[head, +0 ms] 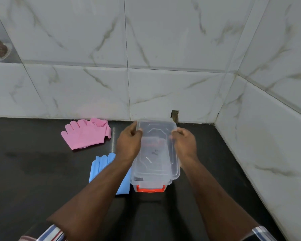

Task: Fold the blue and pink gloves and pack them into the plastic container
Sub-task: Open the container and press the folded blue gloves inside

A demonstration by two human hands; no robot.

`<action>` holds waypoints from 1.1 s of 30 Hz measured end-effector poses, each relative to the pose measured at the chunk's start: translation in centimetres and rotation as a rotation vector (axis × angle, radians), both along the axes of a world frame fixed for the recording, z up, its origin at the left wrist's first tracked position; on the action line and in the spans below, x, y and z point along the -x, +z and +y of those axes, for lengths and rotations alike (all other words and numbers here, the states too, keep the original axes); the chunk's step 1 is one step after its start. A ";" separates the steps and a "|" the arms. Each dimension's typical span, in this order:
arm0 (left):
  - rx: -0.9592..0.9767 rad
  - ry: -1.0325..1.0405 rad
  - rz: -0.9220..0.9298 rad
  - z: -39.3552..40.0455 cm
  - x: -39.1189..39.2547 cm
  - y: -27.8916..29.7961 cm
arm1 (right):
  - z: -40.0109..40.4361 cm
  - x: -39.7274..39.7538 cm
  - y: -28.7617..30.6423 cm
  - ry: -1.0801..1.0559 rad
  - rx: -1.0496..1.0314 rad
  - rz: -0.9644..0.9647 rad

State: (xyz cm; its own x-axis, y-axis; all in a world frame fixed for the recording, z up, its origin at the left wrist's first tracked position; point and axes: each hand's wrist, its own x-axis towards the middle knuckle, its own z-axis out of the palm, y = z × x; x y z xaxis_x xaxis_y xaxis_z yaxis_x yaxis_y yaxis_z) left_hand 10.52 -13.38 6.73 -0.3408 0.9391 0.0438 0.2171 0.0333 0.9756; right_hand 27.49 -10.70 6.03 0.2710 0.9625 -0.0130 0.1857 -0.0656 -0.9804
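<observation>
A clear plastic container (150, 184) with an orange-red handle stands on the dark counter. Its clear lid (155, 150) is tilted above it, far end raised. My left hand (128, 144) grips the lid's left edge and my right hand (184, 143) grips its right edge. The pink gloves (86, 133) lie flat by the wall, to the left of the container. The blue gloves (102, 164) lie nearer me, left of the container, partly hidden under my left forearm.
The dark counter (33, 171) runs up to a white marble-tiled wall at the back and another on the right, forming a corner. A small hole in the tile (175, 115) sits just behind the container.
</observation>
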 end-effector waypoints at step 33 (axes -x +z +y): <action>-0.085 -0.388 0.489 -2.0 -4.9 -1.5 | -3.8 -13.4 -7.6 -0.289 0.310 -0.165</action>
State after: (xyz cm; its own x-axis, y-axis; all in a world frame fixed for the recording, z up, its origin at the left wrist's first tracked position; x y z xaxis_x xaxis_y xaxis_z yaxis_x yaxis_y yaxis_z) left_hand 15.41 -15.41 5.23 0.1019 0.9768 0.1881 0.6198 -0.2103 0.7561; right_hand 40.90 -14.51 -1.52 0.5504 0.8045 -0.2232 0.2684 -0.4237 -0.8651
